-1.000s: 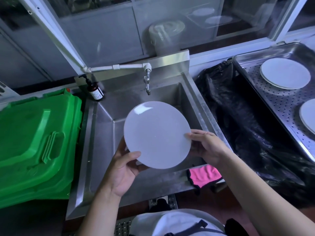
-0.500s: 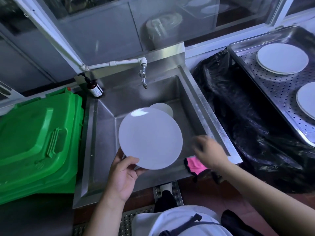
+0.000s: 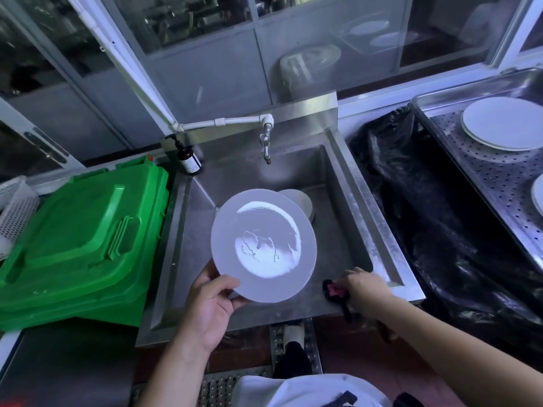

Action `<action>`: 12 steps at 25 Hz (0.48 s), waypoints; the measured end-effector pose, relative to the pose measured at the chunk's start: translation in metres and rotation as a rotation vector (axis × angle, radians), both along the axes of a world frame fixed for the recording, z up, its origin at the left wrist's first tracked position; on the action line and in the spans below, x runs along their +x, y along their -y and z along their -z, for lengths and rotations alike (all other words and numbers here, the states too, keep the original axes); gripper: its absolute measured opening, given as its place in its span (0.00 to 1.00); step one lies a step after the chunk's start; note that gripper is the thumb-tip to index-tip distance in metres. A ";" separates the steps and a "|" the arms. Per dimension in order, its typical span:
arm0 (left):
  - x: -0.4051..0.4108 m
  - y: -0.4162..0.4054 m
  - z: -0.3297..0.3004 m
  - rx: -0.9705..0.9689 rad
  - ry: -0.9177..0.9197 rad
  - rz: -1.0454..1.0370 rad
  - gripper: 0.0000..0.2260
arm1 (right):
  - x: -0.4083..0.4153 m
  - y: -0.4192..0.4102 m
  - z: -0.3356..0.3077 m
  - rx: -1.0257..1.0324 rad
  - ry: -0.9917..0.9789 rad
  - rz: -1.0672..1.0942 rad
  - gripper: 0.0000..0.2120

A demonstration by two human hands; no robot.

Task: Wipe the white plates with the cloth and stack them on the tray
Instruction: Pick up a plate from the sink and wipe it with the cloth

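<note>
We see the left hand point(image 3: 210, 308) in a grip on the near rim of a white plate point(image 3: 263, 245), held tilted over the sink point(image 3: 346, 230). Right of that grip, the right hand point(image 3: 364, 292) closes on the pink cloth point(image 3: 333, 290) at the sink's front edge. Far right, the tray point(image 3: 484, 171) carries plates point(image 3: 499, 123).

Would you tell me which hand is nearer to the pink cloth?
Right. The right hand touches the pink cloth on the sink's front edge; the left hand holds the white plate.
</note>
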State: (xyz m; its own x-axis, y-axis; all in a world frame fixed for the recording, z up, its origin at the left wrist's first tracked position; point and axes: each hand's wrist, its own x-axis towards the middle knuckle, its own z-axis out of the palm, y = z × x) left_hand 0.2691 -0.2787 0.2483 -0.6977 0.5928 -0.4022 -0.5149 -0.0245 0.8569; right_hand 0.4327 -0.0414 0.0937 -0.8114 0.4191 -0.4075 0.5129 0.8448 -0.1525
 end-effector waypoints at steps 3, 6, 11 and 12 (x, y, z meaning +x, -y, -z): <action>0.004 -0.003 -0.009 0.030 -0.020 -0.027 0.23 | -0.002 0.010 0.001 0.112 -0.011 -0.008 0.15; 0.010 -0.002 -0.020 0.091 -0.051 -0.023 0.26 | -0.006 0.002 -0.024 -0.221 -0.256 0.357 0.12; 0.026 -0.002 -0.036 0.151 -0.101 0.001 0.28 | 0.005 -0.007 -0.142 -1.023 -0.963 0.900 0.09; 0.029 -0.003 -0.039 0.172 -0.104 0.016 0.28 | 0.009 -0.005 -0.158 -1.085 -1.015 0.894 0.07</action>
